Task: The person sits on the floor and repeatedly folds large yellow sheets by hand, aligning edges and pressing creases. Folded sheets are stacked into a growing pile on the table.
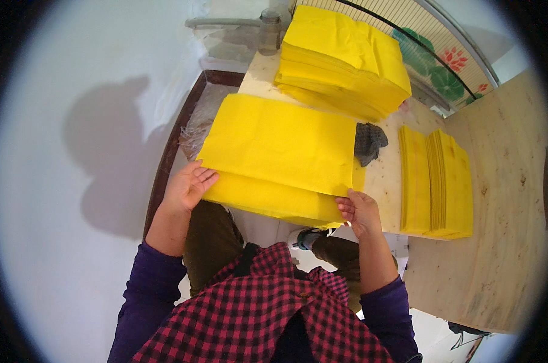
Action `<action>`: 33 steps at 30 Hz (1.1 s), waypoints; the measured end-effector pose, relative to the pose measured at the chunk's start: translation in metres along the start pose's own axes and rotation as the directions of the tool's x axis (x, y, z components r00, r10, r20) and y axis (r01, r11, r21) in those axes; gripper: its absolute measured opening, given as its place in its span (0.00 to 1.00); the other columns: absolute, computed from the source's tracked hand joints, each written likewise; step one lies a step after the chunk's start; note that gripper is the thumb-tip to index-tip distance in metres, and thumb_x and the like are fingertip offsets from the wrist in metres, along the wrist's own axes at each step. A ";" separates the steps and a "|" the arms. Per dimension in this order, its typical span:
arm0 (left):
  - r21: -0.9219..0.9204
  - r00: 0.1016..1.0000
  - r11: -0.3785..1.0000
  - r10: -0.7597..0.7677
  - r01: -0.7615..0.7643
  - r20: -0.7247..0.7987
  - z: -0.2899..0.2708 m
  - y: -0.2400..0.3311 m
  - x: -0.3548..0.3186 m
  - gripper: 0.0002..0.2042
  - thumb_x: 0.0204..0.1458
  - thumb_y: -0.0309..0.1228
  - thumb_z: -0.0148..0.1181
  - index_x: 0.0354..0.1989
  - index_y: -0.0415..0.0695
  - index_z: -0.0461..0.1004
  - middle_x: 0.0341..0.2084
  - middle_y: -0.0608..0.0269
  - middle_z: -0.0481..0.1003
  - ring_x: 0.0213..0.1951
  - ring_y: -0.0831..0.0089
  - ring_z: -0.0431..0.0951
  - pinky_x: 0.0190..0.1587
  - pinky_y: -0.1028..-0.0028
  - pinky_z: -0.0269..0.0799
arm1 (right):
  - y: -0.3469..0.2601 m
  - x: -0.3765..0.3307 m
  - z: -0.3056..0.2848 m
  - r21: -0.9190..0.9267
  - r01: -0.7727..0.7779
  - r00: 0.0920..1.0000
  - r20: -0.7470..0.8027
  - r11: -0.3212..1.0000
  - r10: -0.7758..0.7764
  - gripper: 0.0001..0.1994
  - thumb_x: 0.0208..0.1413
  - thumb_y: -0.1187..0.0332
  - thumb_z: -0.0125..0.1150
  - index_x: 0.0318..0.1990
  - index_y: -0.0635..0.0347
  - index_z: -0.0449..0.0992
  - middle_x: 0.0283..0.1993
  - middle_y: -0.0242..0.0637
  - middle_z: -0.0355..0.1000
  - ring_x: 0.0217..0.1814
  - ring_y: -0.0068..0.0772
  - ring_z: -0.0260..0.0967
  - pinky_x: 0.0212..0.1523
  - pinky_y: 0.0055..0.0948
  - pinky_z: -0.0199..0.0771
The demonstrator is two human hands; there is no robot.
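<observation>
Where the white wall (38, 199) rises: a dark, rounded shadow (107, 133) falls across it, well to the person's left.
Brown-edged frame (176, 134): it runs between wall and table, with crumpled clear plastic (195, 130) inside.
Left hand (192, 184): bare, pinched on the near left corner of the yellow sheet, its free fingers loosely curled.
Glass jar (269, 35): it stands upright at the table's far left, just beside the tall stack.
Yellow sheet (277, 142): it lies right in front of the person, stretched between the two hands, over more yellow sheets (274, 201) that show below its near edge.
Tall yellow stack (346, 63): behind the sheet, thick, its layers bulging a little.
Right hand (360, 212): well apart from the left one, pinched on the near right corner of the same sheet, fingers bent.
Grey cloth (369, 144): bunched up, just right of the sheet.
Patterned panel (428, 51): beyond the table, I see green leaves and red flowers on it.
Two yellow bundles (449, 187): side by side, layered edges showing between them.
Wooden table (507, 199): pale and knotty, reaching farthest right.
</observation>
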State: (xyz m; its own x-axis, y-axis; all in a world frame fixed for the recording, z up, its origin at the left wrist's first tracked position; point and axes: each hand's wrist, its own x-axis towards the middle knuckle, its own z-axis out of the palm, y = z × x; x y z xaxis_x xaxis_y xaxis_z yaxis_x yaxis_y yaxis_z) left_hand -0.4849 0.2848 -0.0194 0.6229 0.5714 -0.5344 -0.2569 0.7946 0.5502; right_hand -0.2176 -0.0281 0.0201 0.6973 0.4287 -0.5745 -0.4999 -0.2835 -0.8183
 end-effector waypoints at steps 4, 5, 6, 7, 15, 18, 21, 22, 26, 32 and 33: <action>0.094 1.000 0.995 0.021 -0.023 0.015 -0.002 0.009 0.005 0.17 0.58 0.30 0.52 0.54 0.36 0.65 0.51 0.50 0.72 0.55 0.56 0.70 0.59 0.58 0.65 | -0.007 0.006 -0.006 -0.022 -0.025 0.998 0.053 0.999 0.026 0.13 0.62 0.64 0.53 0.44 0.68 0.70 0.34 0.41 0.77 0.28 0.22 0.73 0.28 0.19 0.77; 0.133 1.000 0.991 0.011 -0.014 0.025 -0.001 0.011 0.006 0.17 0.58 0.31 0.52 0.54 0.37 0.65 0.51 0.51 0.72 0.55 0.56 0.70 0.58 0.58 0.66 | -0.009 0.006 -0.008 -0.020 -0.034 0.997 0.070 0.999 0.035 0.13 0.63 0.64 0.53 0.45 0.68 0.70 0.36 0.43 0.77 0.30 0.25 0.74 0.29 0.20 0.77; 0.172 0.999 0.985 -0.001 -0.005 0.034 -0.001 0.014 0.007 0.18 0.58 0.32 0.52 0.54 0.37 0.65 0.51 0.52 0.72 0.54 0.57 0.71 0.58 0.58 0.66 | -0.011 0.007 -0.009 -0.015 -0.048 0.996 0.072 0.999 0.049 0.14 0.63 0.64 0.52 0.45 0.68 0.70 0.37 0.44 0.77 0.32 0.27 0.75 0.30 0.21 0.77; 0.207 0.999 0.978 -0.010 0.001 0.041 0.000 0.017 0.009 0.18 0.59 0.33 0.51 0.55 0.38 0.65 0.51 0.53 0.72 0.54 0.57 0.71 0.58 0.58 0.66 | -0.012 0.008 -0.010 0.005 -0.048 0.994 0.094 0.999 0.048 0.14 0.63 0.63 0.52 0.46 0.68 0.70 0.39 0.44 0.76 0.33 0.28 0.75 0.31 0.22 0.78; 0.478 0.975 0.877 -0.150 0.055 0.162 0.017 0.049 0.041 0.15 0.60 0.34 0.50 0.50 0.36 0.70 0.46 0.55 0.76 0.47 0.66 0.76 0.49 0.64 0.72 | -0.031 0.035 -0.014 0.043 -0.023 0.984 0.179 0.999 0.015 0.19 0.65 0.61 0.47 0.51 0.69 0.70 0.46 0.44 0.74 0.45 0.33 0.74 0.45 0.28 0.76; 0.568 0.986 0.823 -0.117 0.031 0.116 0.029 0.054 0.061 0.15 0.59 0.32 0.51 0.50 0.35 0.70 0.43 0.55 0.77 0.44 0.67 0.78 0.48 0.68 0.73 | -0.040 0.057 -0.011 0.013 0.003 0.987 0.158 1.000 -0.005 0.16 0.63 0.63 0.51 0.50 0.69 0.70 0.41 0.39 0.75 0.42 0.31 0.74 0.43 0.29 0.76; 0.606 0.991 0.795 -0.099 0.026 0.087 0.044 0.058 0.083 0.14 0.58 0.30 0.53 0.49 0.35 0.71 0.42 0.55 0.77 0.43 0.67 0.78 0.47 0.68 0.73 | -0.052 0.078 -0.009 -0.045 0.037 0.988 0.154 0.998 -0.030 0.15 0.62 0.65 0.53 0.49 0.68 0.71 0.41 0.38 0.75 0.41 0.29 0.73 0.42 0.28 0.75; 0.608 0.991 0.793 -0.103 0.026 0.091 0.050 0.060 0.091 0.13 0.57 0.29 0.54 0.48 0.35 0.71 0.42 0.55 0.77 0.42 0.67 0.78 0.47 0.68 0.73 | -0.057 0.087 -0.007 -0.064 0.053 0.991 0.124 0.997 -0.045 0.13 0.61 0.65 0.54 0.47 0.66 0.72 0.39 0.37 0.75 0.38 0.28 0.72 0.39 0.26 0.74; 0.690 0.997 0.724 -0.064 0.011 0.051 0.073 0.069 0.119 0.12 0.55 0.27 0.57 0.46 0.34 0.72 0.41 0.54 0.77 0.42 0.64 0.78 0.46 0.67 0.73 | -0.078 0.117 -0.002 -0.164 0.108 0.991 0.100 0.980 -0.093 0.08 0.58 0.67 0.58 0.37 0.62 0.75 0.30 0.31 0.73 0.26 0.21 0.66 0.25 0.22 0.65; 0.780 0.997 0.626 -0.061 0.001 0.048 0.085 0.080 0.134 0.12 0.52 0.23 0.59 0.45 0.34 0.73 0.40 0.53 0.78 0.41 0.62 0.79 0.46 0.67 0.72 | -0.100 0.133 0.003 -0.279 0.098 0.992 0.106 0.955 -0.071 0.03 0.53 0.70 0.63 0.31 0.58 0.75 0.20 0.26 0.67 0.16 0.17 0.56 0.14 0.20 0.49; 0.779 0.996 0.627 -0.063 -0.007 0.059 0.084 0.081 0.134 0.12 0.51 0.22 0.60 0.45 0.34 0.74 0.39 0.53 0.78 0.41 0.62 0.79 0.46 0.68 0.72 | -0.102 0.133 0.004 -0.290 0.094 0.992 0.110 0.953 -0.064 0.03 0.53 0.71 0.63 0.31 0.57 0.75 0.20 0.26 0.67 0.16 0.16 0.56 0.14 0.20 0.48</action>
State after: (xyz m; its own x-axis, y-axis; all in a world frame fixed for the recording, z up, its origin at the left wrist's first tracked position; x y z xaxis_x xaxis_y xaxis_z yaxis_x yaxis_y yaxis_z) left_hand -0.3599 0.4088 0.0077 0.6804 0.5072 -0.5290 0.4107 0.3340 0.8484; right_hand -0.0758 0.0608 0.0278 0.6671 0.5380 -0.5153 -0.2619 -0.4782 -0.8383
